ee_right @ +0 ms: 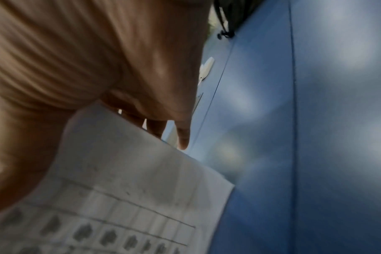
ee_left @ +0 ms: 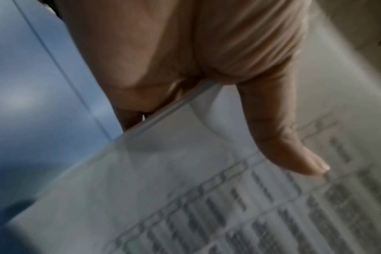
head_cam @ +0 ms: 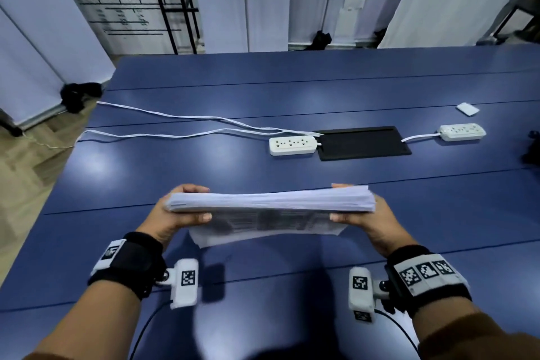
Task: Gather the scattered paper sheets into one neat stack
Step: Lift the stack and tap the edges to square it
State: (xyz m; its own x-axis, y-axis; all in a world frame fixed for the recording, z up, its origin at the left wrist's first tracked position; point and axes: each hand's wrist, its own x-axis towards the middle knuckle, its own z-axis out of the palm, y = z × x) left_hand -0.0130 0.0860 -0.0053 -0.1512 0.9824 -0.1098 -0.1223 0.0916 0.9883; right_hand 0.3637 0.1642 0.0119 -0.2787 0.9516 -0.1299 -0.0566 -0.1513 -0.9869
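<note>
A thick stack of printed paper sheets (head_cam: 271, 207) stands on its long edge on the blue table (head_cam: 204, 161), tilted toward me. My left hand (head_cam: 178, 207) grips its left end, thumb on the near face and fingers behind. My right hand (head_cam: 359, 210) grips the right end the same way. In the left wrist view the thumb (ee_left: 289, 146) presses on the printed sheet (ee_left: 185, 197). In the right wrist view the fingers (ee_right: 180, 134) reach behind the sheet (ee_right: 130, 171), whose printed table shows. The top edges look roughly even; the far side is hidden.
Two white power strips (head_cam: 292, 145) (head_cam: 463, 132) with cords lie beyond the stack, beside a black cable hatch (head_cam: 362, 142). A small white card (head_cam: 467, 109) lies at the far right. A dark object (head_cam: 531, 149) sits at the right edge. White panels stand behind the table.
</note>
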